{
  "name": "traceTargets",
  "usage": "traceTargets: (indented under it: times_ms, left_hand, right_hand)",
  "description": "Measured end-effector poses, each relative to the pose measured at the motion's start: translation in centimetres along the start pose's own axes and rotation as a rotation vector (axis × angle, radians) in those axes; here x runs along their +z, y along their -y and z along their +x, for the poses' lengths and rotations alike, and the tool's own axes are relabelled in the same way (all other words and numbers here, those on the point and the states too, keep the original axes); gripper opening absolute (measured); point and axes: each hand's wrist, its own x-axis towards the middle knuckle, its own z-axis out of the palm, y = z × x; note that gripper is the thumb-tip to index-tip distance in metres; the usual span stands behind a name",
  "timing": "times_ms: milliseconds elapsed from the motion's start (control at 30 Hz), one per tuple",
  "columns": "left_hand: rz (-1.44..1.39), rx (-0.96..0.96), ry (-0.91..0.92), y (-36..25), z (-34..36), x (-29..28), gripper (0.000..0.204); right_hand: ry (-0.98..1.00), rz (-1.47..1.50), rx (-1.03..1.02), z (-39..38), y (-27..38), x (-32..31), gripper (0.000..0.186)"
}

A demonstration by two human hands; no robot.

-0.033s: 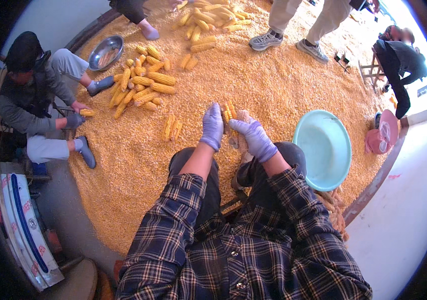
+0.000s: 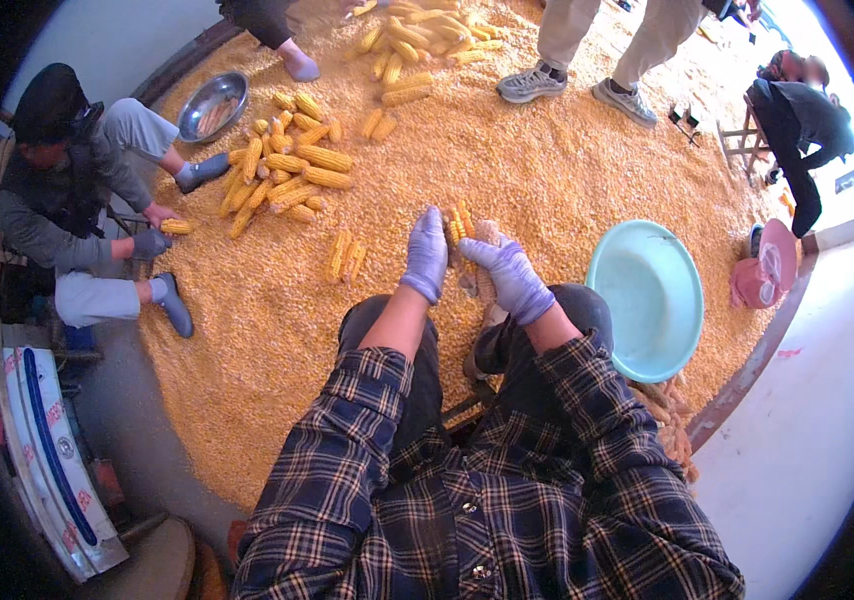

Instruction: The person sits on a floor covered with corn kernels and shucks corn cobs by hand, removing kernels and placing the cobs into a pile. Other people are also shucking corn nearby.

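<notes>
My left hand (image 2: 425, 255), in a purple glove, is closed on a yellow corn ear (image 2: 460, 222) held upright above my lap. My right hand (image 2: 515, 280), also gloved, grips the same ear, thumb across its kernels, with a pale stripped cob (image 2: 487, 232) against it; whether that cob is separate is unclear. Loose ears (image 2: 344, 255) lie on the kernel layer (image 2: 507, 160) ahead and left of my hands, with a larger pile of ears (image 2: 287, 165) beyond them.
A light blue basin (image 2: 644, 300) sits beside my right knee, stripped cobs (image 2: 662, 405) below it. A co-worker (image 2: 67, 200) at left holds an ear. Other people (image 2: 787, 120) are around the kernels. A steel bowl (image 2: 212, 105) and pink hat (image 2: 762, 265) lie farther off.
</notes>
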Motion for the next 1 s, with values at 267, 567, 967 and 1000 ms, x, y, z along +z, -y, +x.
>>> traceTargets:
  times_ms: [267, 567, 967, 1000]
  left_hand:
    - [-0.473, -0.200, 0.261, -2.9, -2.9, 1.2, 0.030]
    - [0.158, -0.096, 0.199, -4.1, -4.2, 1.1, 0.039]
    - [0.026, -0.049, 0.225, -2.6, -3.1, 0.8, 0.047]
    - [0.050, -0.015, 0.210, -2.5, -3.0, 0.6, 0.049]
  right_hand:
    - [-0.054, 0.104, -0.048, 0.6, 0.0, -0.2, 0.022]
    - [-0.108, -0.003, -0.168, 0.3, -0.1, 0.3, 0.019]
    - [-0.177, -0.132, -0.154, 0.7, -0.8, -0.5, 0.020]
    - [-0.163, -0.162, -0.109, 0.2, -0.3, -0.1, 0.021]
